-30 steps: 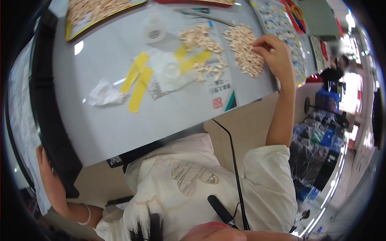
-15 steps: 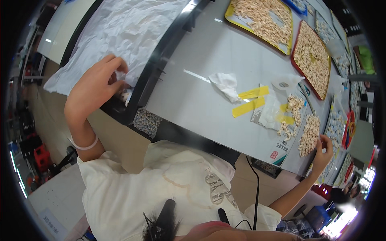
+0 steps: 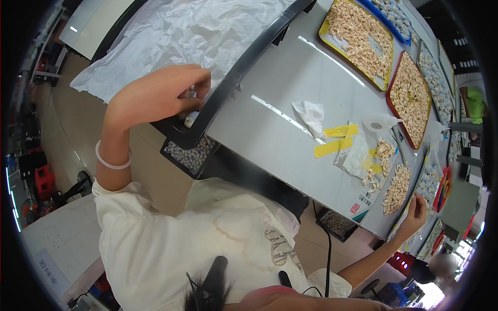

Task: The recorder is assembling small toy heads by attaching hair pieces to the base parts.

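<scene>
My left hand [image 3: 161, 97] is over the near corner of a large black-rimmed tray [image 3: 220, 101] lined with crumpled white paper [image 3: 181, 33]. Its fingers curl inward, with something small and whitish between them that I cannot name. A small whitish piece [image 3: 190, 119] shows just under the fingertips, against the rim. Far to the right, my right hand [image 3: 412, 216] has its thumb and fingers drawn together. It is beside a loose pile of small cream-coloured pieces [image 3: 396, 191], close to a tray of bluish-white pieces [image 3: 429, 179]. What the right fingertips hold, if anything, is too small to see.
Yellow [image 3: 385, 83] and red [image 3: 391, 101] trays of cream pieces stand at the back right. A white tissue [image 3: 310, 116], yellow tape strips [image 3: 332, 147] and a plastic bottle [image 3: 381, 122] lie on the grey tabletop [image 3: 270, 140]. A bin of greyish pieces [image 3: 189, 155] sits below the edge.
The whole view has shifted, so the tray and table appear further right. My left hand stays at the tray's corner, its fingers curled. My right hand sits slightly further from the cream pile.
</scene>
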The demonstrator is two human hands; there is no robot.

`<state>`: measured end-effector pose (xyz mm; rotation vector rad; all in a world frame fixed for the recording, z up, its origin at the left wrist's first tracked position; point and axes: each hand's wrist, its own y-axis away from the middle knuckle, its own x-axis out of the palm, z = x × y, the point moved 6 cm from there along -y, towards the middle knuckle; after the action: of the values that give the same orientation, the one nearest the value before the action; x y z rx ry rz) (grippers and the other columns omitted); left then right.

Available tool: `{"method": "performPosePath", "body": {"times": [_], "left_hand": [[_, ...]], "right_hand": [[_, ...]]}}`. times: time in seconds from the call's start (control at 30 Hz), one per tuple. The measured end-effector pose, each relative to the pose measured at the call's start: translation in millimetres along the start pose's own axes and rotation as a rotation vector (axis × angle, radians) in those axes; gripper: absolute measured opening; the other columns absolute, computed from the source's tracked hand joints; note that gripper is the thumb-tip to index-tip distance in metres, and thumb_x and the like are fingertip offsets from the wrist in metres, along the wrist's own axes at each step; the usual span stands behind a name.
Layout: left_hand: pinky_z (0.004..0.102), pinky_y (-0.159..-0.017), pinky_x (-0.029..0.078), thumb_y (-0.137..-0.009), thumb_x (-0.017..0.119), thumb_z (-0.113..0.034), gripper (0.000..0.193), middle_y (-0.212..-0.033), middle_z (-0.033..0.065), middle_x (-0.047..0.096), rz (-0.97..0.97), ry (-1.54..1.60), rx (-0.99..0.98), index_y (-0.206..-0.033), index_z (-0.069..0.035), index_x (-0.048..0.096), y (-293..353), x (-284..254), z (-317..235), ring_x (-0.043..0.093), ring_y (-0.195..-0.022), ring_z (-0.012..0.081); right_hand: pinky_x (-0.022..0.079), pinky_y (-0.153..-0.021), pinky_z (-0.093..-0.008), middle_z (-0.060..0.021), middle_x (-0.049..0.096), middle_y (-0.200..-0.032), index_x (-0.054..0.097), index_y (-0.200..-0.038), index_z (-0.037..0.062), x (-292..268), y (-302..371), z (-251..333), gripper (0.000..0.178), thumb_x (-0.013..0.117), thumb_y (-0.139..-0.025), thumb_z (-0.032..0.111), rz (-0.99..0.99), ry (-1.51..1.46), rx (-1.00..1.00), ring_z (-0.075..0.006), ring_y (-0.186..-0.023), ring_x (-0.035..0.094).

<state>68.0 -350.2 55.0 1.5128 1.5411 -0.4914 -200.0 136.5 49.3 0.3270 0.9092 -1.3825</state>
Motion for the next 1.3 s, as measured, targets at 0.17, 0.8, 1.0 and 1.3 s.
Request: {"method": "performPosePath", "body": {"times": [0.17,0.8,1.0,1.3], "left_hand": [[0.0235,-0.067,0.039,-0.078,0.051,0.001,0.012,-0.085,0.0038,0.052,-0.317,0.266,0.061,-0.09,-0.001,0.052,18,-32,1,0.048,-0.075,0.0129],[0.0279,-0.074,0.045,-0.075,0.061,0.0,0.027,-0.097,0.0148,0.054,0.059,1.729,0.246,-0.1,0.0,0.051,-29,115,-106,0.055,-0.087,0.0201],[0.0268,-0.073,0.045,-0.079,0.058,-0.005,0.025,-0.099,0.0137,0.051,0.082,1.66,0.648,-0.102,0.001,0.048,-56,144,-121,0.054,-0.089,0.0179],[0.0277,-0.074,0.047,-0.076,0.061,-0.001,0.029,-0.101,0.0165,0.05,0.061,1.782,0.356,-0.102,0.002,0.048,-65,160,-131,0.054,-0.089,0.0201]], "right_hand": [[0.042,-0.074,-0.0224,-0.0061,0.059,-0.089,0.058,-0.095,-0.0025,-6,8,-2,0.015,0.055,-0.084,0.007,-0.031,-0.035,0.023,-0.0117,-0.082,0.053],[0.044,-0.072,-0.023,-0.0124,0.06,-0.087,0.06,-0.087,-0.004,21,28,46,0.012,0.059,-0.075,-0.004,0.03,-0.124,-0.127,-0.0166,-0.082,0.056],[0.044,-0.074,-0.0235,-0.011,0.06,-0.087,0.06,-0.084,-0.0049,32,39,61,0.015,0.061,-0.07,-0.01,0.062,-0.289,-0.005,-0.0159,-0.083,0.056],[0.045,-0.068,-0.0227,-0.0105,0.061,-0.082,0.06,-0.081,-0.0057,86,15,104,0.016,0.062,-0.066,-0.011,0.294,-0.449,-0.084,-0.0133,-0.074,0.056]]}}
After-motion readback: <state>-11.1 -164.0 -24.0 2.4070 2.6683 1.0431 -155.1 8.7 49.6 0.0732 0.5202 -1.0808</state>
